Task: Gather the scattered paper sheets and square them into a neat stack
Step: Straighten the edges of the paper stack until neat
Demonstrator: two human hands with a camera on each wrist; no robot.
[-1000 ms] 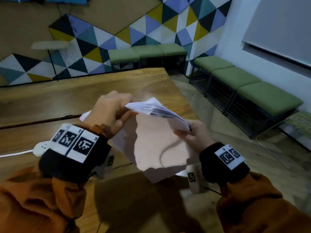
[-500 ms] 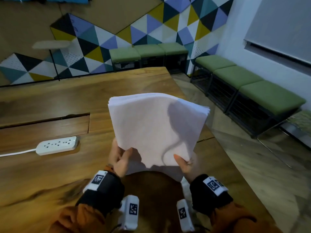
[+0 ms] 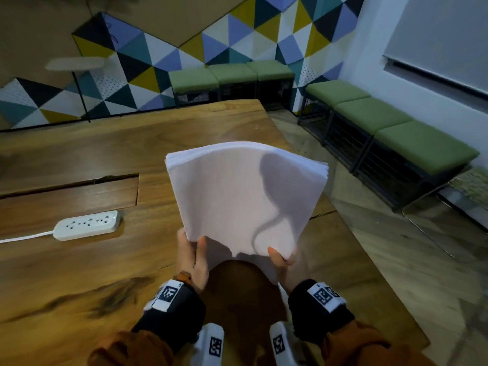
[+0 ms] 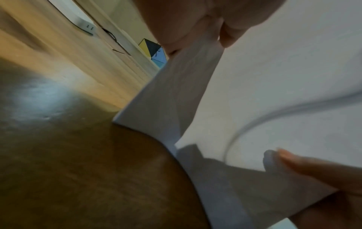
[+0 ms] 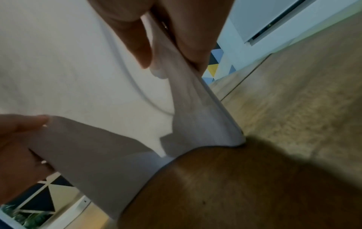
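A stack of white paper sheets [image 3: 237, 196] stands tilted over the wooden table [image 3: 79, 159], its lower edge near the table top. My left hand [image 3: 194, 256] pinches the stack's lower left side with the thumb on the front face. My right hand [image 3: 284, 261] pinches the lower right side the same way. The left wrist view shows the paper stack [image 4: 284, 77] held between thumb and fingers of the left hand [image 4: 211, 37]. In the right wrist view the stack [image 5: 58, 62] passes between the thumb and fingers of the right hand [image 5: 162, 46]. The top edges fan slightly.
A white power strip [image 3: 87, 225] with its cord lies on the table to the left. A recessed wooden panel [image 3: 68, 199] sits behind it. Green benches [image 3: 390, 133] line the right wall, and the table's right edge [image 3: 351, 233] is close to the stack.
A second ago both hands held the sheets bent and folded over. The sheets now stand as one upright stack, with both hands lower and gripping its bottom corners.
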